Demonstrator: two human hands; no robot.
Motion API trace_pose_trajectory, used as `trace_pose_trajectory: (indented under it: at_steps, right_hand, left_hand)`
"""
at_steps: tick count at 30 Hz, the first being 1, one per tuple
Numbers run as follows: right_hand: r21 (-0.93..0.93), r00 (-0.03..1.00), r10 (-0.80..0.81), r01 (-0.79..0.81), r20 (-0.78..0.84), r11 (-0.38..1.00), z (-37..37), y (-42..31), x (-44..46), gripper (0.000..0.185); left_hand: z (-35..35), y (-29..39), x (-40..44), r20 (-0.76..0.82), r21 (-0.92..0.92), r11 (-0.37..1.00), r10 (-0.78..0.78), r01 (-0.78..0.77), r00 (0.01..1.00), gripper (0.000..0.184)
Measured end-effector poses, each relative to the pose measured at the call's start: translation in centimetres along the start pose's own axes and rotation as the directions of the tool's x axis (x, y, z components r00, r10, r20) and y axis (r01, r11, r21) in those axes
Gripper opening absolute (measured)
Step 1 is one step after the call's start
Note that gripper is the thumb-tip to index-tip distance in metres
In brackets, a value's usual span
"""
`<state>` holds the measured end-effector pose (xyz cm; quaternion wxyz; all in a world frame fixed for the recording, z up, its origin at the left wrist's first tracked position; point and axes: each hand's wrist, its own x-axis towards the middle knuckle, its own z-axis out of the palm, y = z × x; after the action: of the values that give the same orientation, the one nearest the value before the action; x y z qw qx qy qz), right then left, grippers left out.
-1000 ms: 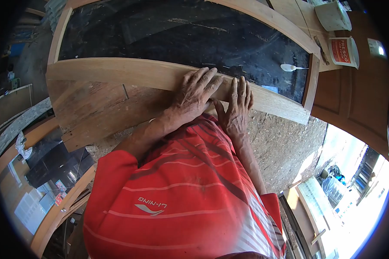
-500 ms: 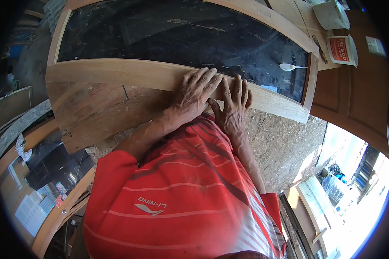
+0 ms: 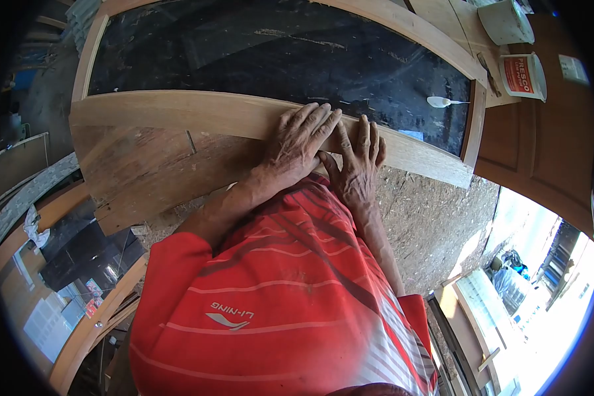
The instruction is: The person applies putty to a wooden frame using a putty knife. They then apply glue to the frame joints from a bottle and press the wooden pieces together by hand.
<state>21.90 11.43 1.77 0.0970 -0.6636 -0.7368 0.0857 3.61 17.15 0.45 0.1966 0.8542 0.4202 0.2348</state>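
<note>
My left hand (image 3: pixel 293 140) lies across the near rail of a wooden frame (image 3: pixel 171 107), fingers stretched toward the dark panel inside it. Close beside it, my right hand (image 3: pixel 356 158) rests on the same rail with its fingers extended and slightly apart. The thumbs come near each other at the rail's near edge, partly hidden. Neither hand is wrapped round anything. Within the frame, the dark panel (image 3: pixel 244 53) has scuffs and light smears. A small white bottle-like item with a thin tip (image 3: pixel 438 102) lies near its right end.
Wooden boards (image 3: pixel 145 165) lie under the frame on the left. At the right stand a labelled white tub (image 3: pixel 523 76) and a white bucket (image 3: pixel 506 23). A brown panelled door (image 3: pixel 541 142) is beyond them. More framed pieces (image 3: pixel 105 317) stand at lower left.
My hands stay on the rail in nearly the same place. My left forearm and sleeve have shifted very slightly.
</note>
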Motion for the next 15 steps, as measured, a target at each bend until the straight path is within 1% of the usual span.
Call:
trace_pose_trajectory:
  at_steps: [1, 3, 5, 6, 12, 15]
  right_hand:
    - [-0.014, 1.0, -0.009, 0.009, 0.009, 1.0, -0.1, -0.1, 0.0, 0.084]
    - [0.089, 0.999, 0.035, -0.033, -0.03, 0.996, -0.1, 0.0, -0.1, 0.084]
    - [0.177, 0.994, 0.064, -0.048, -0.086, 0.983, 0.7, 0.4, -0.3, 0.085]
    - [0.089, 0.997, 0.053, -0.047, -0.064, 0.995, 0.8, 0.3, -0.5, 0.085]
    - [-0.035, 0.999, 0.039, -0.039, -0.002, 0.999, 0.3, -0.2, -0.3, 0.082]
    - [0.046, 0.998, 0.068, -0.067, -0.011, 0.997, 0.0, -0.4, -0.2, 0.082]
  left_hand:
    - [0.0, 0.1, 0.0, -0.002, -0.012, 1.0, -0.001, 0.001, 1.0, 0.102]
    - [-0.2, 0.0, 0.0, -0.008, -0.032, 0.999, -0.005, 0.005, 1.0, 0.101]
    - [0.0, -0.2, -0.1, -0.003, -0.013, 1.0, 0.0, 0.0, 1.0, 0.098]
    - [0.1, -0.2, -0.1, -0.001, -0.004, 1.0, 0.005, -0.005, 1.0, 0.097]
    - [0.1, -0.2, -0.1, -0.027, -0.032, 0.999, 0.006, -0.007, 1.0, 0.091]
    - [0.3, -0.3, -0.1, -0.034, -0.028, 1.0, 0.009, -0.01, 0.999, 0.09]
